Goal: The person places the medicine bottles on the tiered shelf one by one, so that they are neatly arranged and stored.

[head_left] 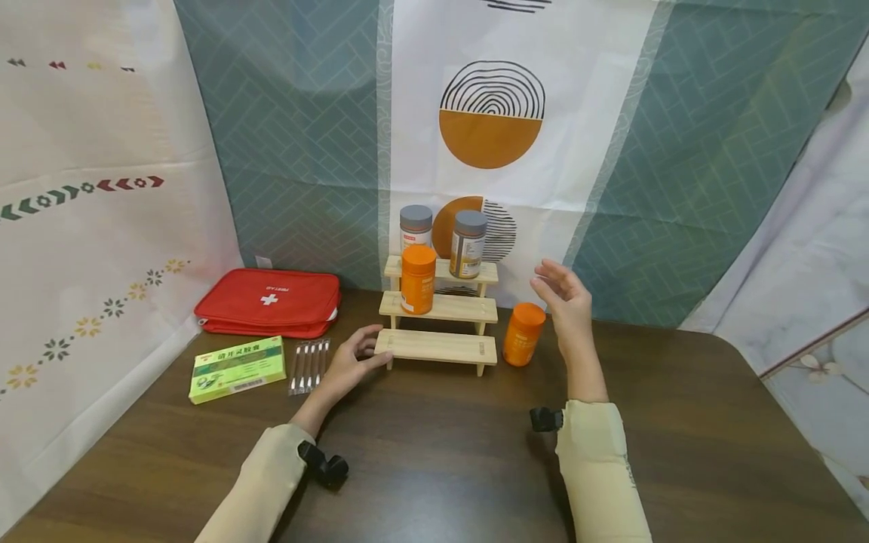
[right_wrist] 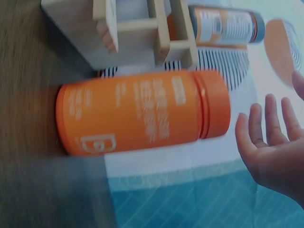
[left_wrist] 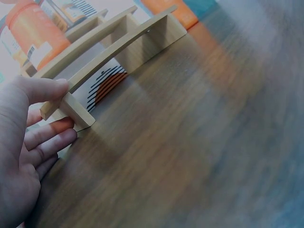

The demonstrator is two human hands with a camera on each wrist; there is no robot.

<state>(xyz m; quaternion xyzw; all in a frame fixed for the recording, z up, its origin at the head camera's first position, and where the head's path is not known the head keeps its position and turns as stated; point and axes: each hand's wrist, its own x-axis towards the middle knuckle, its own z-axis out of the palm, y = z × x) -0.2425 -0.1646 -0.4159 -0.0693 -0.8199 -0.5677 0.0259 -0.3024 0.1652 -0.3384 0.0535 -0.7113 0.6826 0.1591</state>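
A small three-step wooden display stand stands on the table. At its lowest step, my left hand grips the left end, thumb on the board and fingers around the leg, as the left wrist view shows. On the middle step stands one orange bottle. Two grey-lidded jars, one at left and one at right, occupy the top step. Another orange bottle is upright on the table right of the stand. Beside and above it, my right hand is raised with loose fingers, touching nothing.
Left of the stand lie a red first aid pouch, a green-yellow medicine box and a clear pack of cotton swabs. A patterned cloth hangs behind the brown table.
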